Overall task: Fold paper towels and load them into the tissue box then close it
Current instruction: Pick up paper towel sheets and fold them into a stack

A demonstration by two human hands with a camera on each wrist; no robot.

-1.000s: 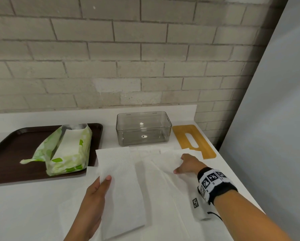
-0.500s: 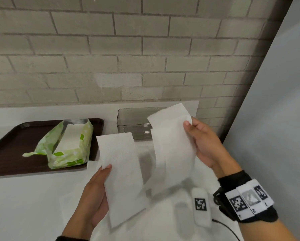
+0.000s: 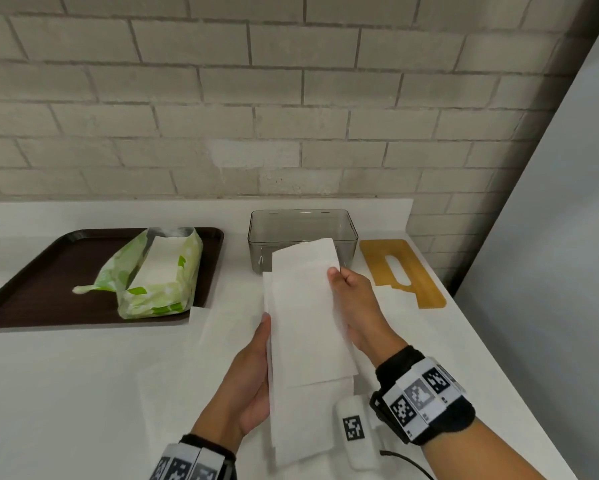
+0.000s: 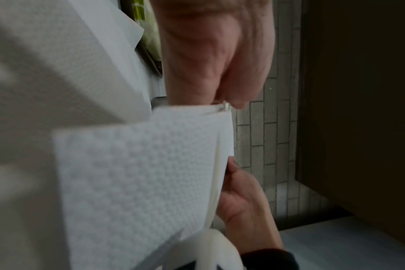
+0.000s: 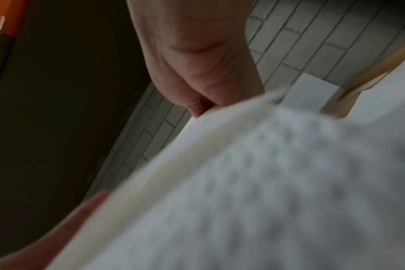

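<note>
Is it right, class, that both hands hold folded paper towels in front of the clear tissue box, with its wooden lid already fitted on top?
Not quite. The head view shows the wooden lid lying on the counter beside the open tissue box. Left hand and right hand do hold the paper towels.

No words or numbers can be read anywhere; the wristbands (image 3: 424, 398) carry only square coded markers.

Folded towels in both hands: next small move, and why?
Probably carry the folded towels forward and lower them into the clear box. Left hand and right hand grip them stacked together, the box looks empty, and its wooden lid lies off beside it.
</note>
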